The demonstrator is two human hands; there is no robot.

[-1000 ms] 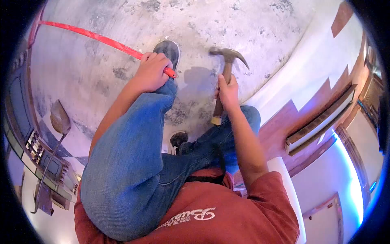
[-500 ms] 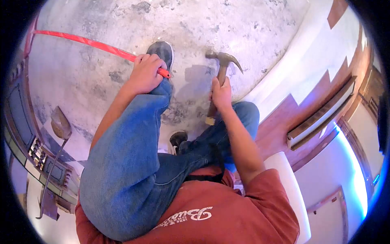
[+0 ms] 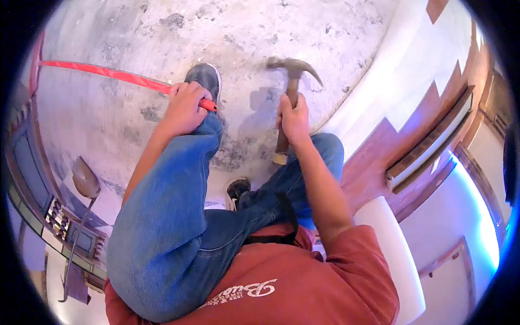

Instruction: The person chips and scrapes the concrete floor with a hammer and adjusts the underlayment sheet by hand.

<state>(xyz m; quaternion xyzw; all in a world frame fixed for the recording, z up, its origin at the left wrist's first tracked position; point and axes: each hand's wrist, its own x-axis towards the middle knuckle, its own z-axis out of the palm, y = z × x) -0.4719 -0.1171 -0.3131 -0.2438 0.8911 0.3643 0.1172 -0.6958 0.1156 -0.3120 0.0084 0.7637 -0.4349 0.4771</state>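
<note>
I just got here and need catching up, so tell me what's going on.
Someone's left hand grips a red pole near one end, by a dark shoe. The right hand holds a hammer by its handle, claw turned away from the pole. Hammer and pole are apart.

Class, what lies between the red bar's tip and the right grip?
The head view shows floor with dark stains and a shadow between the red bar's tip and the right grip; no object lies there.

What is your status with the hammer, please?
Left hand gripping red bar. Right hand gripping hammer, clear of red bar. Shoe close by left hand, possibly in the way.
</note>
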